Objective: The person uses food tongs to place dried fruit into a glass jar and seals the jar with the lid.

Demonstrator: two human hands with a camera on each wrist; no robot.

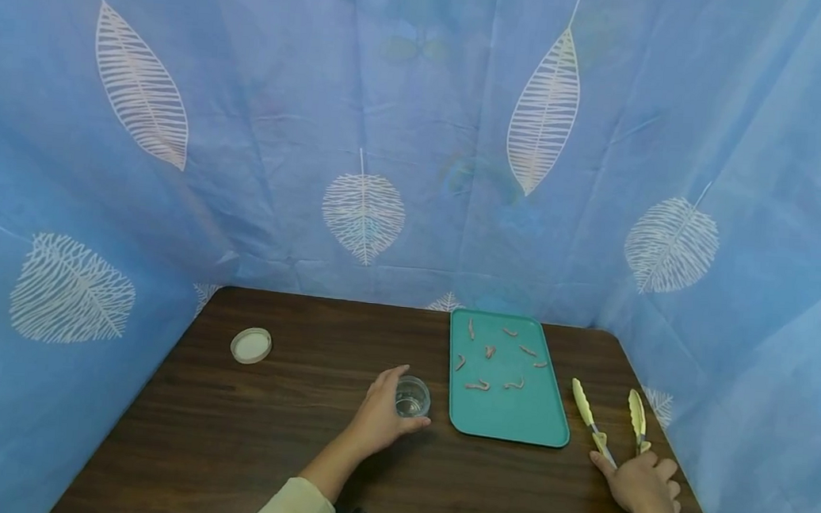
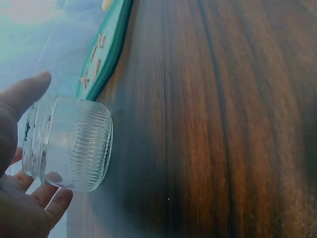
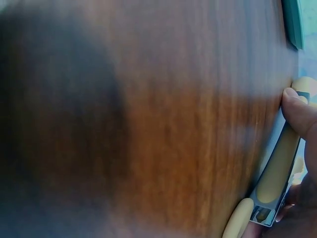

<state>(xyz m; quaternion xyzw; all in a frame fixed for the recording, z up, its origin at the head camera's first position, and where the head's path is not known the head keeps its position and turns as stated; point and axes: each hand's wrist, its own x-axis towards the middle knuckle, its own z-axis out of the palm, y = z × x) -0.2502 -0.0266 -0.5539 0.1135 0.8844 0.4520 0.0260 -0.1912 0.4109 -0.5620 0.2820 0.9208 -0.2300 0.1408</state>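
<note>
My left hand (image 1: 378, 415) holds a clear glass jar (image 1: 412, 400) at the middle of the table, thumb on the near side and fingers at the far side. In the left wrist view the open-topped jar (image 2: 81, 144) shows a ribbed lower wall, with thumb and fingertips around its upper part. At the right, my right hand (image 1: 643, 486) grips a pair of tongs (image 1: 584, 404) with cream-coloured tips, spread apart and pointing away. Its thumb lies along one arm of the tongs (image 3: 277, 171) in the right wrist view.
Between the hands and farther back lies a teal tray (image 1: 506, 422) with several small pinkish curled pieces (image 1: 490, 351) scattered on it. A round lid (image 1: 251, 346) with a white inside lies back left on the dark wooden table (image 1: 225, 450). A blue leaf-patterned curtain (image 1: 421, 98) surrounds the table.
</note>
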